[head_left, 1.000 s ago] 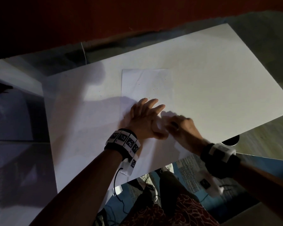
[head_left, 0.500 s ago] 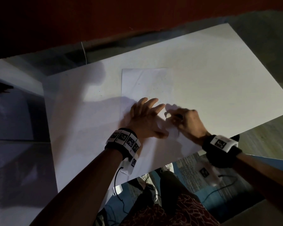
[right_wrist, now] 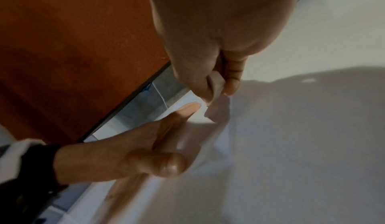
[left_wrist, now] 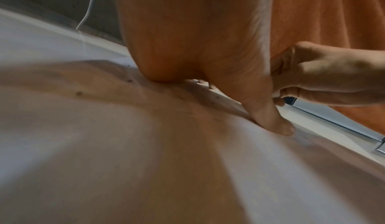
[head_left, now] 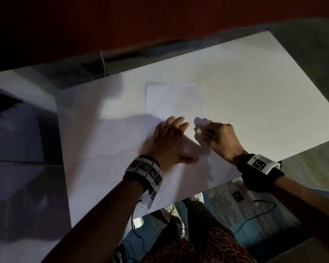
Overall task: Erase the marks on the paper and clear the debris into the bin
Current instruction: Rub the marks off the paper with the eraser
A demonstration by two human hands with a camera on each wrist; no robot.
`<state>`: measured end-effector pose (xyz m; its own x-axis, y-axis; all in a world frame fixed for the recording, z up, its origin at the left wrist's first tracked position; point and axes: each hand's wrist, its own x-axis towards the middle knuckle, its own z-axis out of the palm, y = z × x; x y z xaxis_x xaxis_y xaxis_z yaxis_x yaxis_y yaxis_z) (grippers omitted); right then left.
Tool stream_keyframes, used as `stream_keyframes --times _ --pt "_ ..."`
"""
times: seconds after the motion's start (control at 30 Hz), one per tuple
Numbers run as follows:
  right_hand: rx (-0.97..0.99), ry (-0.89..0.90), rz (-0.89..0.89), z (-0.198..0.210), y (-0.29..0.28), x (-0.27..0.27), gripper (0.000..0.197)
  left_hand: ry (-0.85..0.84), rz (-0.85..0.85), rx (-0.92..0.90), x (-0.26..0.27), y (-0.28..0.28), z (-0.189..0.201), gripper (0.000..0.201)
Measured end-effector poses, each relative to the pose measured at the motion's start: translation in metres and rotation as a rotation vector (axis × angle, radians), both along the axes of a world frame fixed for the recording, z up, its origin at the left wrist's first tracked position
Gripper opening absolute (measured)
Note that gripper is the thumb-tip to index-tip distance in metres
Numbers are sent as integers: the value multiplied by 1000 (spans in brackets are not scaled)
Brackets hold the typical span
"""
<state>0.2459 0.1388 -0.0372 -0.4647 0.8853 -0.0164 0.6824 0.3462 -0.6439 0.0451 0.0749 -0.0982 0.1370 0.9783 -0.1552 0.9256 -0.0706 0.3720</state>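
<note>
A small sheet of paper (head_left: 176, 99) is lying on a much larger white board (head_left: 254, 95) that is covering most of the table, with the sheet's near part hidden under the person's 2 hands. The left hand (head_left: 169, 141) is lying flat on the paper's near half, fingers straight and held close together pointing toward the far side, thumb splayed out to the right, pressing the sheet down; in the left wrist view the thumb (left_wrist: 270, 119) is pushing into the paper and wrinkling it slightly. The right hand (head_left: 219, 138) is sitting just right of the left, at the paper's right edge, its fingers curled and pinching a small pale eraser (right_wrist: 216, 86) between thumb and fingertips, with the eraser's tip touching the sheet. A few tiny dark specks of debris (left_wrist: 210, 94) are lying scattered on the paper around the left hand, and a couple of faint short marks (head_left: 181, 106) are showing on the far half of the sheet. Both wrists are wearing black bands with printed square markers (head_left: 144, 168). A dark red wall (head_left: 122, 21) is running along the far side of the table.
</note>
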Motion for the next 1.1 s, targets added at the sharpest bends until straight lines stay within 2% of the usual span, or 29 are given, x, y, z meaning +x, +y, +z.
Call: stream_keyframes --times 0.07,0.17,0.2,0.33,0.37,0.47,0.57,0.63,0.7,0.77,0.83,0.9,0.97,1.03,1.1 --pt "-53 -2 25 -1 -19 -5 9 16 9 19 0 1 -5 132" --pt "-42 -62 245 -2 -41 -12 5 11 -20 70 -2 -1 -11 130" --pt "-41 -77 258 0 -36 -11 3 6 -21 68 -2 0 -9 130" --pt "19 -27 89 1 -14 -8 12 -18 12 35 -1 3 -5 132" --pt "0 -42 109 -1 -22 -11 6 -22 6 59 -1 2 -7 131" --pt "-1 -78 264 -2 -42 -16 6 -26 -17 100 -3 1 -9 129" --pt "36 -42 137 0 -9 -9 12 -22 3 14 -1 4 -6 132" --pt "9 -20 60 -1 -13 -13 11 -24 11 30 -1 3 -7 131" --pt "-14 -63 169 0 -40 -23 7 -22 3 99 -1 1 -10 128" --pt "-17 -70 266 0 -39 -19 8 -19 -2 99 -1 2 -8 128" --pt "23 -39 145 2 -13 -13 7 -10 5 29 0 5 -4 130" --pt "15 9 66 2 -11 -14 13 -19 9 23 -1 5 -4 131" --pt "-42 -48 183 1 -34 -22 8 -29 -4 92 -2 2 -7 129" --pt "-26 -63 279 -1 -40 -20 19 -24 -7 90 -2 2 -6 129" --pt "-12 -34 156 1 -13 -13 13 -8 -2 41 -1 4 -4 131"
